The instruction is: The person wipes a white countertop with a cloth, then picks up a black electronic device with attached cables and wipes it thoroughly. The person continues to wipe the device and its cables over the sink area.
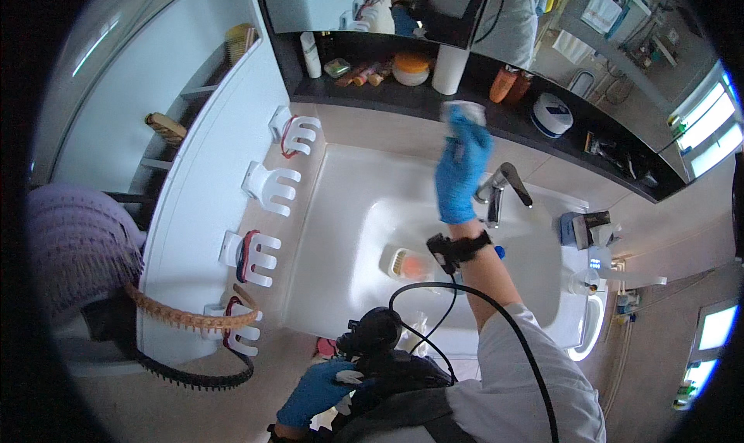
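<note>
Where the right hand [465,164] ended, at the far side of the basin, a pale round container [465,111] was held by the gloved fingers, which were closed around it. It was at the front edge of a dark shelf [318,94]; whether it touched the shelf I could not tell. Just behind it stood a white cylinder [450,69], with an orange-lidded jar [411,68] to the left and an orange bottle [503,83] to the right. A white rounded device [551,116] sat farther right.

Below the blue glove rose a chrome faucet [496,195], and a black strap [465,249] circled the wrist. The white basin [341,187] spread underneath, holding a small dish [399,263] with something orange-pink in it.

Near the person's body, the left hand [318,393], also blue-gloved, had a small white thing [349,377] at its fingers; whether it was gripped or merely touched I could not tell.

Off to the left, white hooks [271,187] lined a white cabinet side [198,187], and a brown toothed headband [182,313] hung near a black one [194,379].
</note>
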